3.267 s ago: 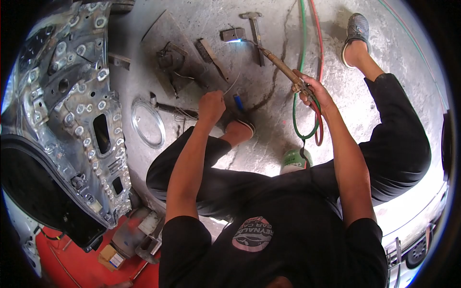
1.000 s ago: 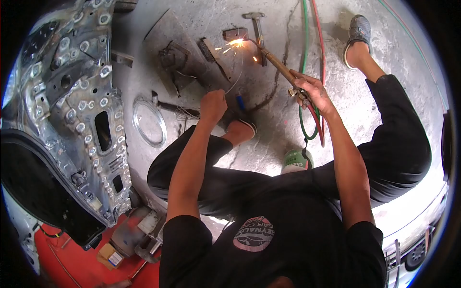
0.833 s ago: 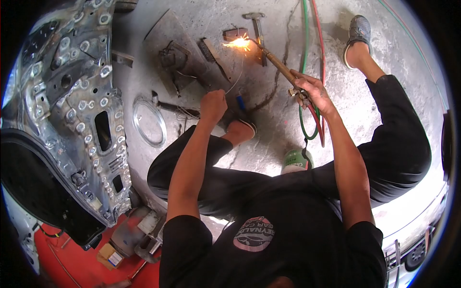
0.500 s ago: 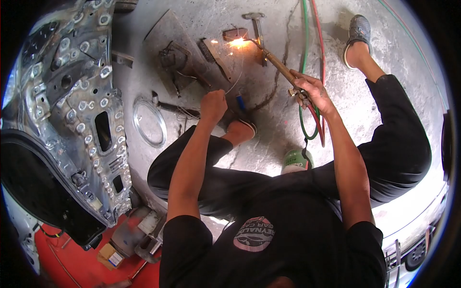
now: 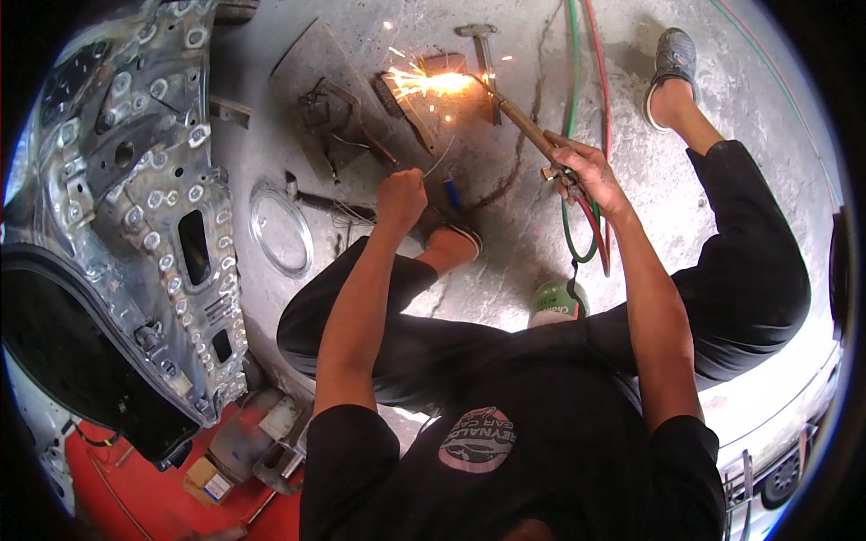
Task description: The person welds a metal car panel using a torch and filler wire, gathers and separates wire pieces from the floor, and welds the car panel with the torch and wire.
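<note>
My right hand (image 5: 585,171) is wrapped round the valve end of a brass gas torch (image 5: 523,123), whose tip points up and left. Bright flame and sparks (image 5: 437,83) burst at the tip and spray leftward, hiding the spot under it. My left hand (image 5: 401,197) is closed on a thin wire rod (image 5: 440,158) that rises toward the glow. Near the flame lie a small rusty metal block (image 5: 442,63), partly lost in glare, a hammer (image 5: 485,56) and a wire brush with a wooden handle (image 5: 415,122).
Green hose (image 5: 574,81) and red hose (image 5: 599,81) run up from the torch. A metal plate (image 5: 311,54) bears a clamp-like tool (image 5: 347,122). Left are a wire coil (image 5: 257,230) and a car body panel (image 5: 135,180). A green can (image 5: 557,302) stands between my legs.
The sparks have grown from a small bright spot into a wide spray to the left. The rod's upper end, near the flame, shows less now. Both hands stay almost in place.
</note>
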`<state>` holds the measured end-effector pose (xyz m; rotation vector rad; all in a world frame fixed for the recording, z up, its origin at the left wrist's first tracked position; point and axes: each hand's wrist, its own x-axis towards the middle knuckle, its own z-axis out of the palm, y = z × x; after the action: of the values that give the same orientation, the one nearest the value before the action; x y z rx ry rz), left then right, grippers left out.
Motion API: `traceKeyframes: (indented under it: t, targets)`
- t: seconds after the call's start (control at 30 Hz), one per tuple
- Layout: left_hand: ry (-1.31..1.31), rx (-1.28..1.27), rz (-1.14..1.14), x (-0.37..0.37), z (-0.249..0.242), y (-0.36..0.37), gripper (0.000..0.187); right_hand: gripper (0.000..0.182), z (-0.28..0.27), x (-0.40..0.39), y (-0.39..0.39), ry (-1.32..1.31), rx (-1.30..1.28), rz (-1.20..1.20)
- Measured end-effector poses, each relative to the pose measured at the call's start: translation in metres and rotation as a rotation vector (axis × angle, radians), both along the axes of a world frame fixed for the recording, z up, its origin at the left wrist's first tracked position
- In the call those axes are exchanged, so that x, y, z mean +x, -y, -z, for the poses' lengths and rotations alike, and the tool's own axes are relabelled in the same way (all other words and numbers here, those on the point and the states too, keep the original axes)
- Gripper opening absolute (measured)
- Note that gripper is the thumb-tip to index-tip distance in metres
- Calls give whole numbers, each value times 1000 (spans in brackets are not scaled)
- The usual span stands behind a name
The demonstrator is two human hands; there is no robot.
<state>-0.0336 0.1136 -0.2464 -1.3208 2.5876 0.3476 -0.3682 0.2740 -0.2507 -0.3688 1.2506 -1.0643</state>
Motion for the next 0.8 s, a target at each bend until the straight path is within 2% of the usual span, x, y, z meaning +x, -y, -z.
traceKeyframes:
  t: [0.8]
  targets:
    - [12, 10, -6, 1, 6, 2, 10, 75, 0, 0, 2, 5, -7, 5]
